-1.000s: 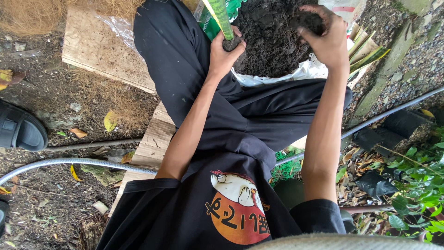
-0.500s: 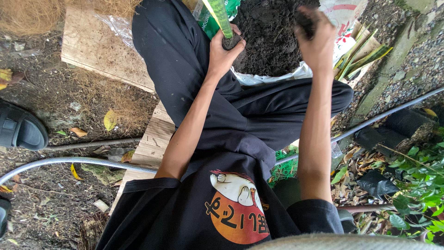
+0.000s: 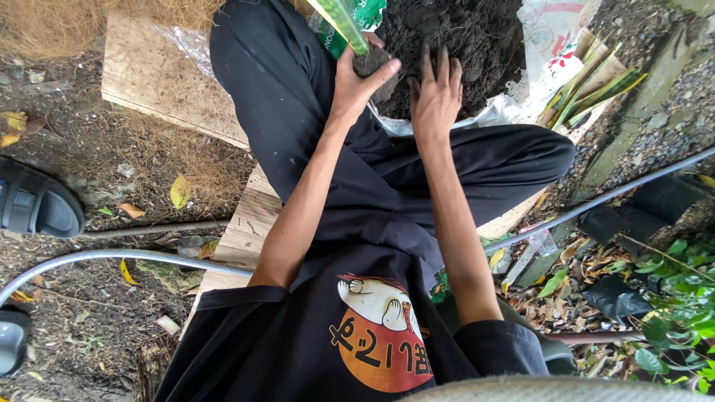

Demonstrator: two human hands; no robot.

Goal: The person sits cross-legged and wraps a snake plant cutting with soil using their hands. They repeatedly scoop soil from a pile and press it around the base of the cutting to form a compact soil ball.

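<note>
Open white plastic sack of dark soil (image 3: 462, 45) lies ahead of crossed legs. Right hand (image 3: 436, 93): fingers spread flat, grasping nothing, at soil's near edge. Left hand (image 3: 356, 78): clenched around small dark soil-filled pot (image 3: 375, 62), just beside sack, bearing long green-yellow leaf (image 3: 344, 22).

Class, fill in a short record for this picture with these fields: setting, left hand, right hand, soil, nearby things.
setting: outdoors, person seated on wooden boards laid on bare ground
left hand: left hand is closed around a small dark pot holding a long green leaf cutting
right hand: right hand is open, fingers spread, resting on the soil
soil: dark soil heaped in an open white bag
nearby things: more green leaf cuttings, grey hose, dark sandal
</note>
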